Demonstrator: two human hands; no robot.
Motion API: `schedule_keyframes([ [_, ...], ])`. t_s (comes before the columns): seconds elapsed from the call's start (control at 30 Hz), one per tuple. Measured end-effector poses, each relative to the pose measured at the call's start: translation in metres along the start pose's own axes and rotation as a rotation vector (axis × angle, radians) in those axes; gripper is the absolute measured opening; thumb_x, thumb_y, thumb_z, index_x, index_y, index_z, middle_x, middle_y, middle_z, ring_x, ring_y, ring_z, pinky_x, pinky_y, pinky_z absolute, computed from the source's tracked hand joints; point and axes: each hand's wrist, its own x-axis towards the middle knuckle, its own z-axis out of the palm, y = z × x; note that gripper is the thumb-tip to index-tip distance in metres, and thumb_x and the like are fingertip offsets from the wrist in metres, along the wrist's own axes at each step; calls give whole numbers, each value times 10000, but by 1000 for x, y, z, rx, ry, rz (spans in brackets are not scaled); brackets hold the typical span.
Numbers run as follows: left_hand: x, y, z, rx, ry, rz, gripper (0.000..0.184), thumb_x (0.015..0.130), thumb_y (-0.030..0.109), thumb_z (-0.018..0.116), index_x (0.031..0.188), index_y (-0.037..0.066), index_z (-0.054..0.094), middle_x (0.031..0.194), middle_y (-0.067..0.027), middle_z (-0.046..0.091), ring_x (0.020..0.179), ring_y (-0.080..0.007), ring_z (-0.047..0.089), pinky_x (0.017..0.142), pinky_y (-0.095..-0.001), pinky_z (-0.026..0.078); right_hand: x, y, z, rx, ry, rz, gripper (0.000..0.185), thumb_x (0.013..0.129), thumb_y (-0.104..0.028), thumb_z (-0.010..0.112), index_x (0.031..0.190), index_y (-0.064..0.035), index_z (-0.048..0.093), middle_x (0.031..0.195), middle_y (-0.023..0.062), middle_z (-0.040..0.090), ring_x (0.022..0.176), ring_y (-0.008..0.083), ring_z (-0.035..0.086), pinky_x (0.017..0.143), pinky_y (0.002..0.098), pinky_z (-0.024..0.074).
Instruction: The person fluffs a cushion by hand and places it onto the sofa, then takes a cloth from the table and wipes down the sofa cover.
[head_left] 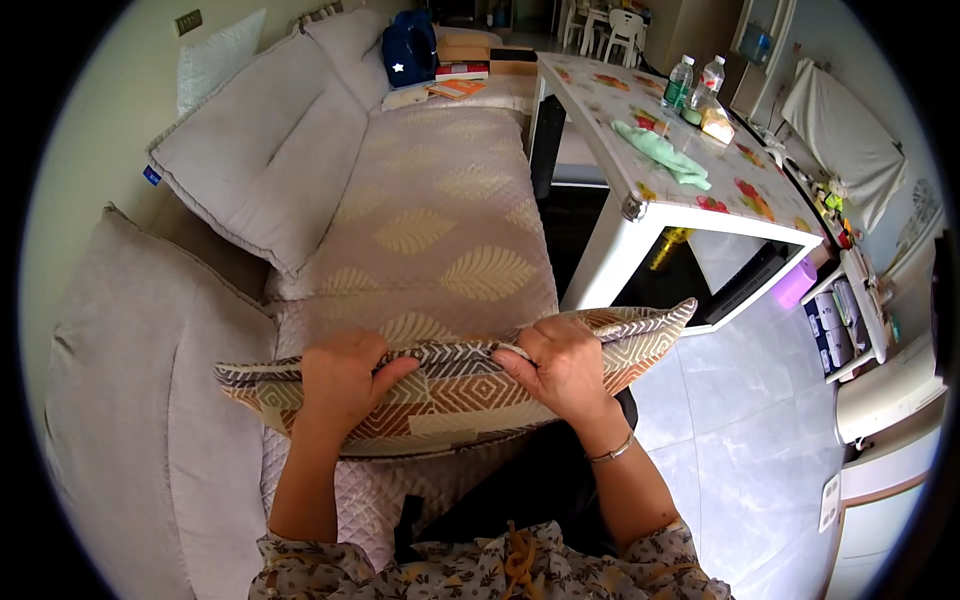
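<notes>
Brown, cream and rust zigzags and diamonds cover the cushion (470, 395) I hold in front of me, its long side running roughly from nine to three o'clock above the edge of the quilted sofa cover (430, 190). Both hands are closed on its upper edge: my left hand (345, 375) grips left of the middle and my right hand (565, 365) right of it, thumbs on the near side, probably so the weight is shared and neither end drops. The two corners stick out beyond my grip, unsupported, and the fabric looks pinched along the top, which I take to be from my squeeze. Grey back cushions (260, 150) lean at eleven o'clock, likely propped there as a backrest. At one o'clock, the tabletop (725, 178) carries a crumpled green cloth (660, 153) near its close end, perhaps for easy reach, with two bottles (678, 82) farther back, upright.
</notes>
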Motion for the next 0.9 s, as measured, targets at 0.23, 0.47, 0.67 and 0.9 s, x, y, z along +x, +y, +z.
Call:
schedule_keyframes([
  [0.23, -1, -1, -7, -23, 77, 29, 422, 793, 468, 743, 703, 85, 591, 656, -84, 580, 593, -307, 589, 509, -411, 428, 2, 0, -6, 0, -4, -25, 343, 829, -373, 721, 702, -76, 605, 679, 66, 568, 687, 277, 584, 627, 409, 452],
  [0.47, -17, -28, -27, 64, 86, -57, 425, 742, 448, 788, 673, 77, 593, 648, -94, 572, 590, -314, 579, 515, -413, 426, -3, 27, -24, -165, -4, 6, 410, 834, -449, 701, 668, -88, 596, 646, 60, 553, 655, 267, 580, 605, 409, 441],
  [0.67, -18, -31, -22, 53, 20, -73, 432, 746, 438, 787, 668, 66, 583, 636, -105, 556, 574, -318, 568, 514, -415, 415, -9, 33, -15, -125, -23, 56, 471, 847, -474, 693, 620, -79, 568, 571, 78, 527, 543, 278, 553, 533, 411, 455],
  [0.9, -22, -34, -30, 53, 172, -34, 410, 742, 380, 801, 656, 59, 560, 651, -99, 560, 598, -313, 569, 518, -421, 407, -11, 41, -18, -66, 69, 36, 452, 837, -462, 703, 626, -82, 580, 599, 67, 550, 566, 269, 560, 548, 407, 444],
])
